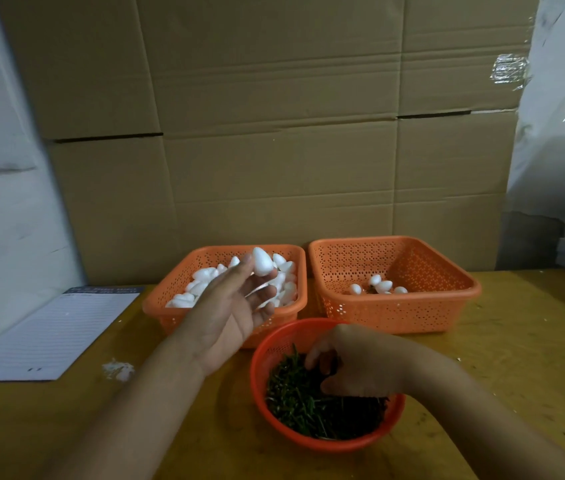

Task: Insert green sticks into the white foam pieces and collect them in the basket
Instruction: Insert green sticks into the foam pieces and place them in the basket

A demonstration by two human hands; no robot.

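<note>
One white foam piece (262,260), egg-shaped, sits pinched between the thumb and fingertips of the left hand (236,306), raised palm-up above the left orange basket (170,308), which is heaped with more foam pieces (201,289). Just beside it on the right stands a second orange basket (412,313), holding only a few foam pieces (383,285) near its middle; whether sticks are set in them is hard to tell. In front of both baskets, touching or nearly touching them, a round red bowl (263,348) holds a tangle of green sticks (302,403). The right hand (357,362) reaches down into this bowl from the right, its fingers curled among the sticks, though what they pinch cannot be told. All of this rests on a yellow-brown bench (516,341). A lined notepad (52,334) lies at the left, with a small white scrap (118,370) near it. Large cardboard boxes (274,116) stand stacked behind the baskets.
</note>
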